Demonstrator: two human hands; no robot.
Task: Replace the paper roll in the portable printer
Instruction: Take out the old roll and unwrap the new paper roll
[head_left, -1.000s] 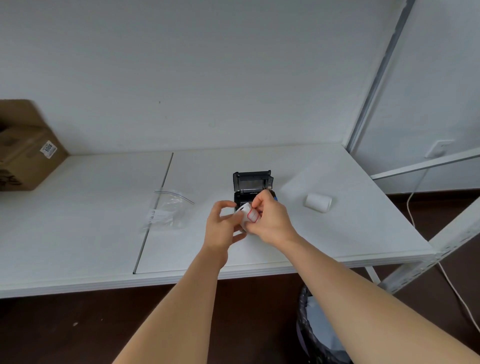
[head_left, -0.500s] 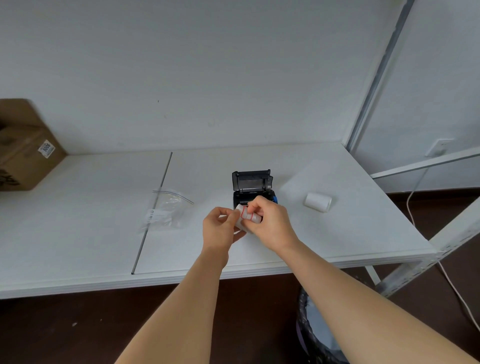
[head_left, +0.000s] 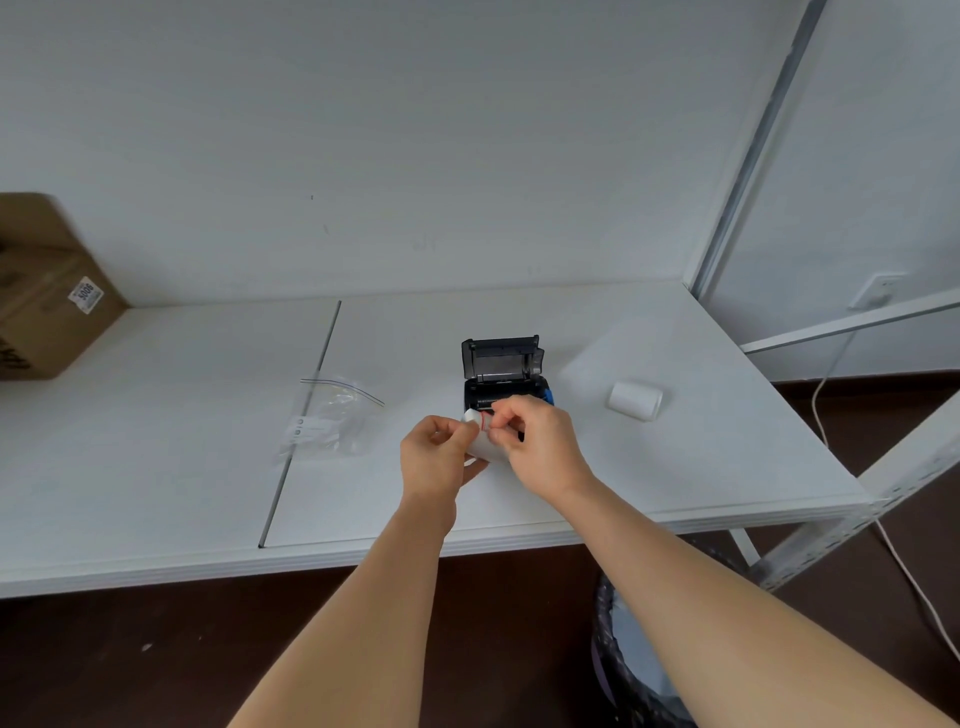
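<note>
A small black portable printer (head_left: 501, 374) stands on the white table (head_left: 675, 467) with its lid tipped up and open. Just in front of it I hold a white paper roll (head_left: 482, 439) with a red-edged sticker on it. My left hand (head_left: 439, 460) grips the roll from the left. My right hand (head_left: 540, 449) pinches at the sticker on top of the roll and hides the printer's front. A second white paper roll (head_left: 635, 400) lies on its side to the right of the printer.
A clear zip bag (head_left: 332, 421) lies left of the printer, across a seam in the table. A cardboard box (head_left: 47, 291) sits at the far left. A bin with a dark liner (head_left: 634, 670) stands under the table's front edge. Shelf posts rise at right.
The roll has turned in my hands, so the red-edged sticker that faced me now sits on top. My right fingers have shifted onto it. Both hands stay in front of the printer.
</note>
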